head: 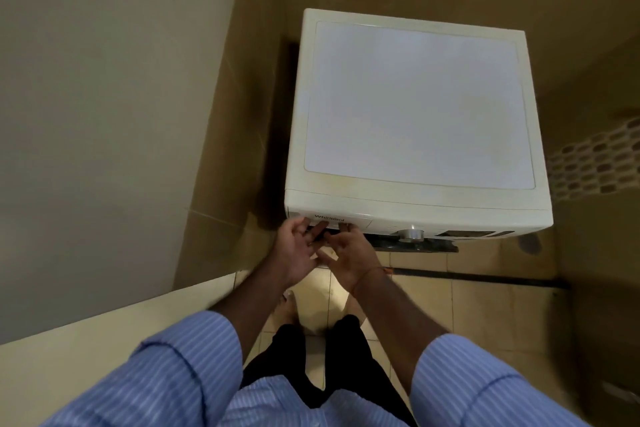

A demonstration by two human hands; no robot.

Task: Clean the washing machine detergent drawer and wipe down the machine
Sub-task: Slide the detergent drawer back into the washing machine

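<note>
A white front-loading washing machine (415, 107) stands in a tiled corner, seen from above. Its detergent drawer (341, 218) sits at the left of the front panel, with a brand name printed on it. My left hand (294, 250) and my right hand (349, 253) are side by side at the drawer's lower edge, fingertips touching the drawer front. Both hands have their fingers spread and I cannot tell whether they grip the handle. The drawer looks closed or barely out. A silver dial (410, 235) is to the right of my hands.
Beige tiled walls close in behind and left of the machine, with a narrow dark gap (277, 135) on its left. A pale wall (104, 114) is at my left. Tiled floor (485, 305) lies below, with a dark strip across it.
</note>
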